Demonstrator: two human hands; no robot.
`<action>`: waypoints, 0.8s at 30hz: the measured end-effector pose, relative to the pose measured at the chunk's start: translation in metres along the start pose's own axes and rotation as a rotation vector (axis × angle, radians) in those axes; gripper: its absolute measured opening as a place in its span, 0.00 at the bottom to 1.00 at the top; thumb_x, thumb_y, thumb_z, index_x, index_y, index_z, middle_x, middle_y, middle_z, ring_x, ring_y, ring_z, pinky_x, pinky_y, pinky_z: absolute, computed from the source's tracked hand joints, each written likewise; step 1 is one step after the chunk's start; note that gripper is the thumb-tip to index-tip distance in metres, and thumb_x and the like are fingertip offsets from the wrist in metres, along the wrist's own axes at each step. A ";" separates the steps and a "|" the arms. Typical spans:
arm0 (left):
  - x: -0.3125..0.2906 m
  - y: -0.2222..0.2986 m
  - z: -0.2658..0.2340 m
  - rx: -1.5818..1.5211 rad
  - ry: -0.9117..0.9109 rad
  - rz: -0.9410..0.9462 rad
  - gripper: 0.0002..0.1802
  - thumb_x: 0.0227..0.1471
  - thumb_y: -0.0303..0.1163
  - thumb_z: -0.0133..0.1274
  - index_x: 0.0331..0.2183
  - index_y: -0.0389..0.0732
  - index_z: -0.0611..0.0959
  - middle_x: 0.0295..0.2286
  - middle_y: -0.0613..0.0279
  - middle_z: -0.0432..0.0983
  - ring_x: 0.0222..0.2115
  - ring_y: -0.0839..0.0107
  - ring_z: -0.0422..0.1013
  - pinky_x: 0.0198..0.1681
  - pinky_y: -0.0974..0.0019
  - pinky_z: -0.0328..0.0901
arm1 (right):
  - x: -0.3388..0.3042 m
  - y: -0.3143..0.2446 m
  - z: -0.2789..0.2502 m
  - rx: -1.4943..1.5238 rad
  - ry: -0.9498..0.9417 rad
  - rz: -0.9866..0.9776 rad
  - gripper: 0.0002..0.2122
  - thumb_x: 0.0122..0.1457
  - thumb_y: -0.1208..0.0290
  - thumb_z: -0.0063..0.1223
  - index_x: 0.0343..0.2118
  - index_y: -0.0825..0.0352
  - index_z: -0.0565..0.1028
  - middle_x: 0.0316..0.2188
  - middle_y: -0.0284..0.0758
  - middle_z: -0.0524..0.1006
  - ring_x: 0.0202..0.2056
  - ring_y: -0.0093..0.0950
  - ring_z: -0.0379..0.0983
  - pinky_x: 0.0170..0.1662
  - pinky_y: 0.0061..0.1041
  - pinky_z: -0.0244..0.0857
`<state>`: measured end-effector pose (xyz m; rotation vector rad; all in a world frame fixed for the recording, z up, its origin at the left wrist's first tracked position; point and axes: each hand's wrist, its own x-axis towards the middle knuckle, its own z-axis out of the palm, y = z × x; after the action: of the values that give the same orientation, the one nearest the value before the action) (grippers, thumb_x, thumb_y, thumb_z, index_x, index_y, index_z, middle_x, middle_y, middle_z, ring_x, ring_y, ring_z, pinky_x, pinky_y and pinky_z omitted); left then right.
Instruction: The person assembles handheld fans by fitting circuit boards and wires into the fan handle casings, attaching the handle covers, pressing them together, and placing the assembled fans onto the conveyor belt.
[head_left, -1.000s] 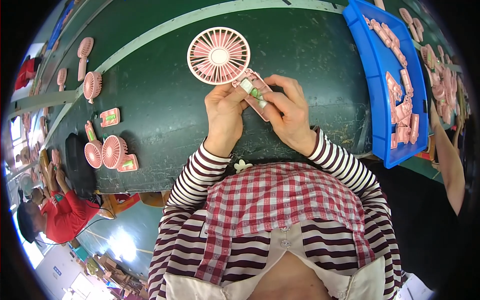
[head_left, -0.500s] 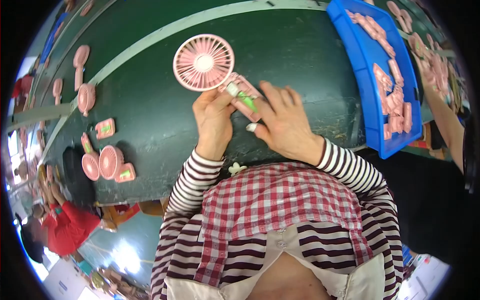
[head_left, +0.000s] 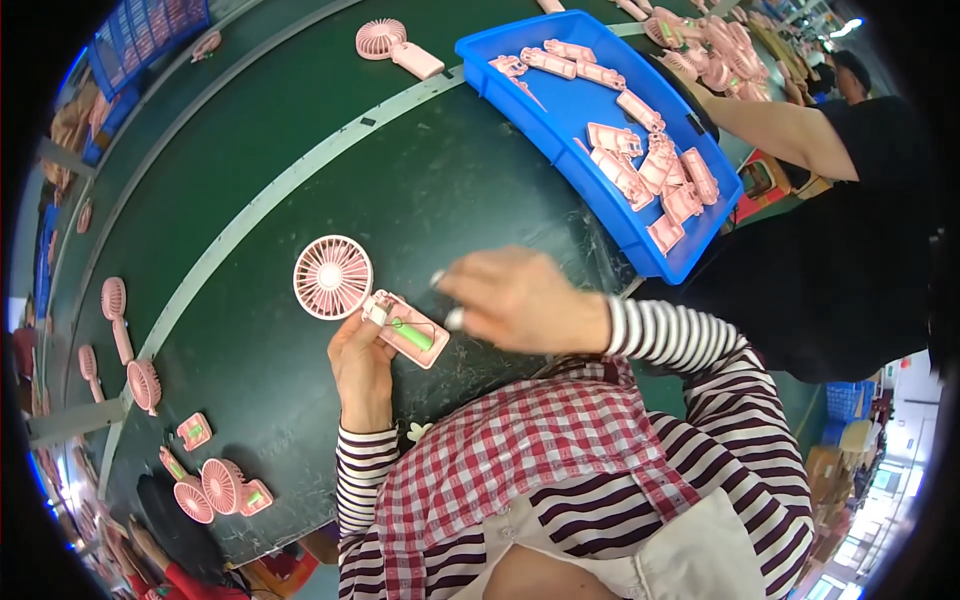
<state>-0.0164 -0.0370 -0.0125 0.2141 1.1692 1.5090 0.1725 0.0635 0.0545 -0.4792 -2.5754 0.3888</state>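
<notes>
My left hand point(head_left: 362, 375) grips a pink handheld fan point(head_left: 333, 278) by its neck, thumb and fingers around the joint between round grille and handle. The handle's casing is open; inside lie a green battery cell point(head_left: 412, 335) and a thin dark wire. A small white part point(head_left: 376, 312) sits near the neck. To the right of the handle, apart from it, is my right hand point(head_left: 530, 300), blurred by motion. Its thumb and index finger, with white coverings on the tips, are spread with nothing seen between them.
A blue bin point(head_left: 535, 125) at the far right holds several pink handle shells point(head_left: 620, 178). Another person's arm point(head_left: 775, 130) reaches past its far side. Pink fans point(head_left: 222, 485) lie at the left; another fan point(head_left: 415, 60) lies beyond the pale strip point(head_left: 250, 222).
My right hand has let go of the fan's handle and moved off to the right. My left hand keeps its hold. The view has turned rightward, showing more of the bin.
</notes>
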 end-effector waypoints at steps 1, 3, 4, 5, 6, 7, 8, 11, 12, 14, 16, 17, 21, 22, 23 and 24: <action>0.000 0.000 -0.001 -0.001 -0.006 -0.001 0.13 0.52 0.26 0.46 0.39 0.30 0.75 0.35 0.54 0.75 0.33 0.68 0.73 0.36 0.67 0.69 | 0.005 0.009 -0.024 -0.033 -0.062 0.090 0.15 0.46 0.69 0.54 0.37 0.68 0.71 0.24 0.38 0.72 0.25 0.34 0.70 0.27 0.30 0.65; 0.000 0.001 0.000 -0.008 0.008 -0.008 0.13 0.53 0.26 0.45 0.40 0.30 0.75 0.35 0.53 0.75 0.33 0.68 0.73 0.37 0.65 0.69 | 0.007 0.043 -0.048 -0.085 0.075 0.150 0.12 0.49 0.71 0.53 0.37 0.69 0.72 0.25 0.38 0.72 0.24 0.36 0.71 0.26 0.30 0.65; 0.000 0.002 0.003 -0.021 0.008 -0.009 0.13 0.53 0.26 0.45 0.40 0.29 0.74 0.35 0.52 0.75 0.33 0.67 0.73 0.37 0.65 0.69 | 0.004 0.065 -0.056 -0.118 0.114 0.247 0.12 0.49 0.70 0.53 0.37 0.68 0.74 0.26 0.39 0.74 0.25 0.36 0.72 0.28 0.30 0.66; 0.001 0.001 0.002 -0.023 0.008 -0.009 0.13 0.53 0.26 0.45 0.40 0.29 0.74 0.35 0.52 0.75 0.33 0.67 0.73 0.37 0.65 0.69 | 0.007 0.082 -0.069 -0.231 0.053 0.407 0.11 0.50 0.69 0.52 0.36 0.67 0.75 0.28 0.41 0.76 0.27 0.37 0.73 0.31 0.30 0.67; 0.000 0.001 0.002 -0.013 0.000 -0.027 0.13 0.53 0.26 0.45 0.40 0.28 0.74 0.35 0.52 0.75 0.33 0.67 0.73 0.37 0.65 0.69 | 0.005 0.110 -0.077 -0.385 0.040 0.455 0.11 0.50 0.67 0.51 0.35 0.66 0.76 0.27 0.43 0.76 0.28 0.38 0.74 0.32 0.32 0.67; 0.000 0.002 0.003 0.000 -0.011 -0.047 0.14 0.53 0.26 0.45 0.40 0.28 0.74 0.35 0.52 0.75 0.34 0.66 0.73 0.38 0.65 0.69 | 0.001 0.142 -0.083 -0.481 -0.024 0.588 0.11 0.50 0.67 0.50 0.35 0.65 0.76 0.29 0.44 0.77 0.30 0.39 0.74 0.34 0.35 0.67; 0.000 0.001 0.003 0.003 -0.022 -0.052 0.14 0.52 0.25 0.45 0.40 0.27 0.74 0.35 0.51 0.75 0.34 0.66 0.73 0.38 0.65 0.69 | -0.006 0.176 -0.086 -0.566 -0.050 0.649 0.12 0.49 0.67 0.50 0.37 0.64 0.76 0.29 0.44 0.77 0.31 0.40 0.74 0.35 0.37 0.67; -0.001 0.000 0.000 0.036 -0.061 -0.064 0.15 0.52 0.25 0.44 0.41 0.27 0.72 0.37 0.46 0.73 0.35 0.61 0.73 0.39 0.61 0.70 | -0.013 0.249 -0.096 -0.711 -0.271 0.838 0.13 0.47 0.69 0.49 0.36 0.67 0.74 0.34 0.45 0.76 0.35 0.40 0.74 0.37 0.38 0.67; -0.001 -0.001 0.003 0.029 -0.023 -0.074 0.15 0.52 0.25 0.44 0.41 0.27 0.73 0.36 0.47 0.73 0.35 0.62 0.73 0.38 0.62 0.71 | -0.021 0.271 -0.095 -0.796 -0.241 0.882 0.14 0.46 0.69 0.49 0.37 0.67 0.73 0.37 0.46 0.74 0.37 0.42 0.73 0.39 0.39 0.67; -0.004 0.000 0.003 0.048 -0.002 -0.074 0.14 0.52 0.25 0.44 0.41 0.28 0.73 0.36 0.48 0.73 0.35 0.62 0.73 0.38 0.62 0.71 | -0.020 0.298 -0.092 -0.845 -0.254 0.985 0.16 0.45 0.69 0.49 0.39 0.67 0.72 0.42 0.49 0.71 0.42 0.45 0.71 0.42 0.40 0.66; -0.005 -0.003 -0.007 0.060 0.020 -0.105 0.15 0.51 0.25 0.45 0.41 0.29 0.74 0.37 0.49 0.73 0.36 0.63 0.73 0.40 0.63 0.70 | -0.012 0.313 -0.081 -0.814 -0.295 1.092 0.18 0.46 0.70 0.49 0.42 0.67 0.70 0.43 0.49 0.71 0.44 0.44 0.70 0.45 0.39 0.65; -0.003 -0.004 -0.007 0.057 0.048 -0.110 0.15 0.51 0.25 0.45 0.41 0.29 0.74 0.37 0.49 0.73 0.36 0.63 0.73 0.40 0.63 0.70 | -0.015 0.326 -0.085 -0.735 -0.302 1.162 0.18 0.47 0.69 0.48 0.43 0.67 0.70 0.41 0.48 0.73 0.43 0.42 0.71 0.46 0.38 0.65; -0.002 -0.001 -0.002 0.038 0.135 -0.080 0.16 0.48 0.22 0.45 0.42 0.27 0.74 0.36 0.54 0.73 0.35 0.67 0.72 0.39 0.65 0.69 | -0.028 0.357 -0.098 -0.708 -0.346 0.950 0.18 0.45 0.72 0.44 0.42 0.64 0.72 0.38 0.46 0.75 0.41 0.43 0.72 0.44 0.38 0.64; -0.003 0.001 0.000 0.044 0.136 -0.079 0.16 0.48 0.21 0.45 0.41 0.27 0.74 0.36 0.54 0.74 0.35 0.67 0.72 0.39 0.65 0.69 | -0.027 0.355 -0.101 -0.676 -0.347 0.914 0.18 0.46 0.71 0.43 0.43 0.64 0.71 0.37 0.48 0.75 0.41 0.44 0.71 0.44 0.39 0.63; 0.000 0.005 0.003 0.048 0.118 -0.079 0.16 0.48 0.21 0.46 0.41 0.27 0.74 0.35 0.55 0.74 0.35 0.68 0.72 0.39 0.65 0.69 | -0.029 0.345 -0.105 -0.829 -0.307 0.899 0.20 0.47 0.69 0.41 0.46 0.62 0.69 0.37 0.50 0.74 0.41 0.46 0.71 0.45 0.41 0.63; 0.000 0.007 0.006 0.046 0.107 -0.090 0.15 0.48 0.22 0.46 0.40 0.27 0.74 0.34 0.56 0.74 0.34 0.68 0.72 0.38 0.65 0.69 | -0.017 0.328 -0.105 -0.878 -0.351 0.899 0.21 0.48 0.66 0.40 0.49 0.60 0.67 0.36 0.51 0.74 0.40 0.47 0.71 0.43 0.43 0.64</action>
<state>-0.0171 -0.0327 -0.0046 0.1118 1.2825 1.4304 0.3257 0.3699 0.0192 -2.0374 -2.5839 -0.4721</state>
